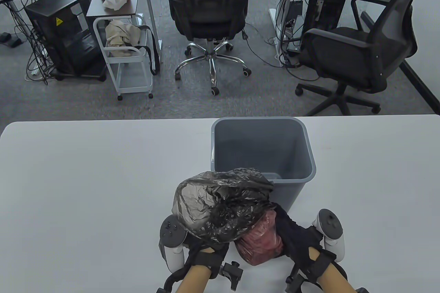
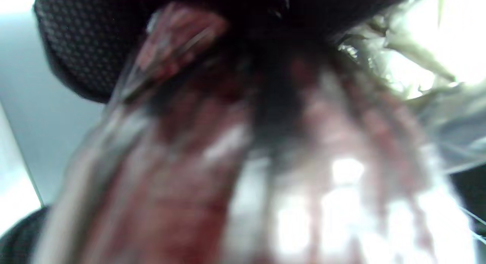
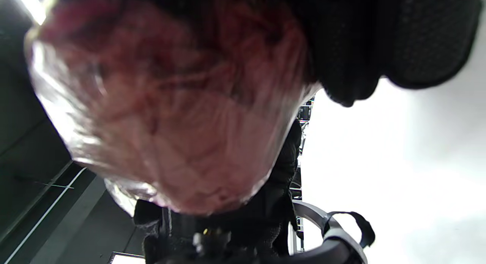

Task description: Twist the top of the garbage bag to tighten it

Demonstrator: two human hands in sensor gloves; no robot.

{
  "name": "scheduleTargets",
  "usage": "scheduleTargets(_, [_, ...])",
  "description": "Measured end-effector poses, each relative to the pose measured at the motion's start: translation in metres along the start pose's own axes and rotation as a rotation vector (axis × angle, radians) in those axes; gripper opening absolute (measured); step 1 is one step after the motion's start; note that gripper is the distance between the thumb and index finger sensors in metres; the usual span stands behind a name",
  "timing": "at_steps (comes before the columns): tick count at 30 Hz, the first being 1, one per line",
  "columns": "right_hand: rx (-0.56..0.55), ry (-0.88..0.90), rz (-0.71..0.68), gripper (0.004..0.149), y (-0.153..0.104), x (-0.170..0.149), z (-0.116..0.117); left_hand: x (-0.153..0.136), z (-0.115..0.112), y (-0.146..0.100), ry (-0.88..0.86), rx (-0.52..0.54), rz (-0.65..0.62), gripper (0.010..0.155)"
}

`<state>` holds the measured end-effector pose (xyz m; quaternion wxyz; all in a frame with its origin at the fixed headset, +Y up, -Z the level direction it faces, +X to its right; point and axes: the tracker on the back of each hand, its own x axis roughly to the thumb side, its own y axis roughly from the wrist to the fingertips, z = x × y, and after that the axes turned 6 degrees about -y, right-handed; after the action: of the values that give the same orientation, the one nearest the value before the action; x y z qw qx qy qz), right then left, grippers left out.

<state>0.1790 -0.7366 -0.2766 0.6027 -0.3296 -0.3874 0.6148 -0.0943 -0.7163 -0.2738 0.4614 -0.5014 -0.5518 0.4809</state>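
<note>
A translucent black garbage bag is held above the table's front edge, just in front of a grey bin. Its loose top billows up and to the left. Its filled end bulges with reddish contents at the lower right. My left hand grips the bag from below, its fingers hidden under the plastic. My right hand holds the reddish bulge from the right. The left wrist view shows blurred reddish plastic against the glove. The right wrist view shows the bulge beside my gloved fingers.
The grey bin stands open on the white table, right of centre. Behind the table are two black office chairs, a white cart and computer cases on the floor.
</note>
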Motion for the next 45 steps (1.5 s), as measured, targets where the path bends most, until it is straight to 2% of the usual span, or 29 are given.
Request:
scheduleTargets(3, [0.061,-0.005,-0.060,0.103,0.001,0.004,0.003,0.001,0.004,-0.001,0.012,0.040,0.006,0.056])
scheduleTargets(6, [0.198,-0.102,-0.129,0.112,0.003,0.011,0.007,0.001,0.003,-0.001,-0.008,0.042,0.008,0.056])
scheduleTargets(7, [0.189,-0.136,-0.140,0.112,0.003,0.012,0.007,0.001,0.002,-0.001,-0.018,0.026,0.010,0.056])
scheduleTargets(9, [0.096,-0.158,-0.137,0.104,0.003,0.011,0.004,0.001,-0.002,0.001,-0.042,-0.044,0.008,0.057])
scheduleTargets(11, [-0.017,-0.027,-0.063,0.095,0.001,0.003,-0.001,0.002,-0.005,0.002,-0.072,-0.129,0.003,0.058])
scheduleTargets(13, [0.012,0.150,-0.034,0.092,0.001,-0.001,0.000,0.002,-0.004,0.002,-0.068,-0.129,-0.004,0.056])
scheduleTargets(14, [0.032,0.162,-0.019,0.092,0.001,-0.002,0.000,0.003,-0.004,0.002,-0.063,-0.114,-0.004,0.055])
scheduleTargets(17, [0.040,0.043,-0.033,0.093,0.001,-0.002,0.002,0.003,-0.001,0.000,-0.037,-0.047,-0.003,0.054])
scheduleTargets(20, [0.054,0.010,-0.088,0.103,0.000,0.004,0.004,0.002,0.003,-0.002,-0.008,0.031,-0.004,0.054])
scheduleTargets(22, [0.103,-0.005,-0.140,0.109,0.001,0.010,0.005,0.001,0.003,-0.002,-0.018,0.050,-0.003,0.054])
scheduleTargets(24, [0.106,-0.057,-0.170,0.111,0.003,0.015,0.003,0.001,0.001,-0.003,-0.056,0.040,-0.007,0.054])
scheduleTargets(26, [0.029,-0.073,-0.133,0.101,0.002,0.013,-0.001,0.001,-0.004,-0.001,-0.107,-0.033,-0.013,0.057])
scheduleTargets(28, [-0.089,0.033,-0.083,0.093,-0.001,0.006,-0.005,0.001,-0.009,0.001,-0.180,-0.183,-0.009,0.061])
scheduleTargets(30, [-0.116,0.141,-0.043,0.086,-0.001,0.002,-0.006,0.001,-0.013,0.002,-0.209,-0.243,-0.016,0.063])
scheduleTargets(32, [-0.088,0.125,-0.025,0.084,-0.001,0.001,-0.007,0.001,-0.014,0.002,-0.211,-0.219,0.000,0.058])
scheduleTargets(35, [-0.085,0.074,-0.030,0.085,-0.002,0.002,-0.005,0.001,-0.008,-0.001,-0.098,-0.067,0.001,0.054])
scheduleTargets(37, [-0.072,0.078,-0.075,0.095,-0.001,0.005,-0.002,0.001,-0.003,-0.002,-0.071,-0.012,-0.002,0.053])
scheduleTargets(39, [0.032,0.068,-0.134,0.106,0.000,0.011,0.004,0.000,0.002,-0.004,-0.103,0.054,0.015,0.053])
scheduleTargets(42, [0.123,-0.063,-0.168,0.111,0.002,0.018,0.008,-0.002,0.001,-0.004,-0.139,0.051,0.020,0.054])
scheduleTargets(44, [0.053,-0.100,-0.152,0.107,0.002,0.017,0.006,-0.002,-0.003,-0.002,-0.166,-0.032,0.015,0.055])
scheduleTargets(45, [-0.013,-0.068,-0.128,0.099,0.001,0.014,0.003,-0.002,-0.005,-0.001,-0.185,-0.088,0.027,0.056])
